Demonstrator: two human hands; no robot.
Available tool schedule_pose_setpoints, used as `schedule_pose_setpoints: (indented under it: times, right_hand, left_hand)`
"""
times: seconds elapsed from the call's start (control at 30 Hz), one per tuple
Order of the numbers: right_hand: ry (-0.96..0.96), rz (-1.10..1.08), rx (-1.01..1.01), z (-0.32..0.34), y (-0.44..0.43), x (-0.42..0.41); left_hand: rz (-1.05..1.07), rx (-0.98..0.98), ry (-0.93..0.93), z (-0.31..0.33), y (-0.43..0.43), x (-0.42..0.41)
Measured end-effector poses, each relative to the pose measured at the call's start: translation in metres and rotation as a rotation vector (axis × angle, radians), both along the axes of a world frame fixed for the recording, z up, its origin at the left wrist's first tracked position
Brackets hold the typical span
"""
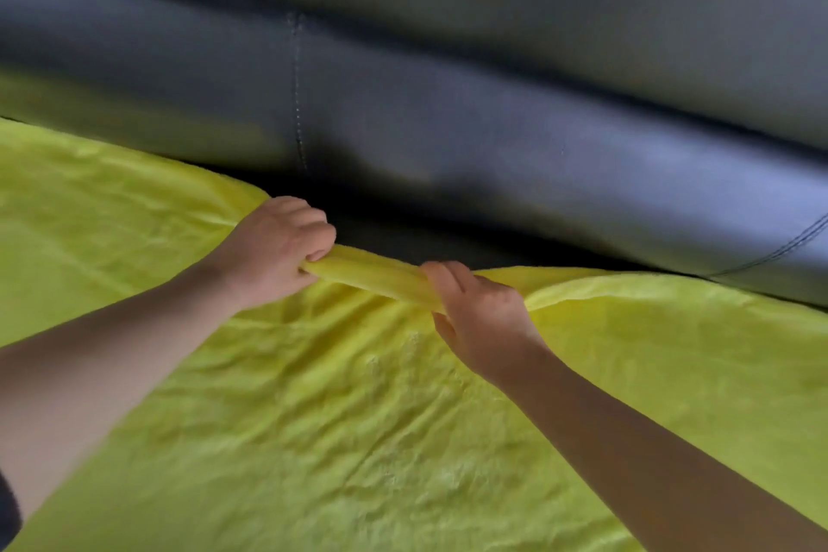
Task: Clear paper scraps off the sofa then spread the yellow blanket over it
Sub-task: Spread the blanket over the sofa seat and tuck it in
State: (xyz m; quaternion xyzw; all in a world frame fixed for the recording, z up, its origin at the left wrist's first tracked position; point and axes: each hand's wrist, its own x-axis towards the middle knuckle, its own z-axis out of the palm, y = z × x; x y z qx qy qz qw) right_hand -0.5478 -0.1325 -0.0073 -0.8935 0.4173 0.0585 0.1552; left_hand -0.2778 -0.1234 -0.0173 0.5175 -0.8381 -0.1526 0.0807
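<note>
While both fists, left hand (273, 244) and right hand (479, 318), grip the blanket (358, 439) edge (bunched) on the sofa (448, 112) seat, we should pull it evenly toward the backrest.

blanket (358, 439): cut off left, right, near
sofa back (448, 112): blurred, cut off far
seat (394, 238): mostly hidden under blanket

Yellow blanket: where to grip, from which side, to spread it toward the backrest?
Probably the rolled far edge, from above on the seat side, where the left hand and right hand grip it. It forms a ridge fingers can wrap; the rest of the yellow blanket lies flat.
</note>
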Motion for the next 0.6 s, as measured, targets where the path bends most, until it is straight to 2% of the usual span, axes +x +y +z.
schedule_pose_setpoints:
  times: [0.17, 0.37, 0.6]
  right_hand:
    - [0.114, -0.092, 0.047, 0.003, 0.003, -0.004]
    - [0.278, -0.103, 0.149, 0.006, -0.009, 0.004]
    - [0.282, -0.031, 0.232, 0.012, -0.021, 0.008]
  left_hand:
    - [-0.013, 0.06, -0.011, 0.004, 0.004, 0.009]
    - [-0.063, 0.056, -0.004, -0.001, 0.002, 0.022]
    - [-0.035, 0.076, 0.039, -0.007, 0.001, 0.028]
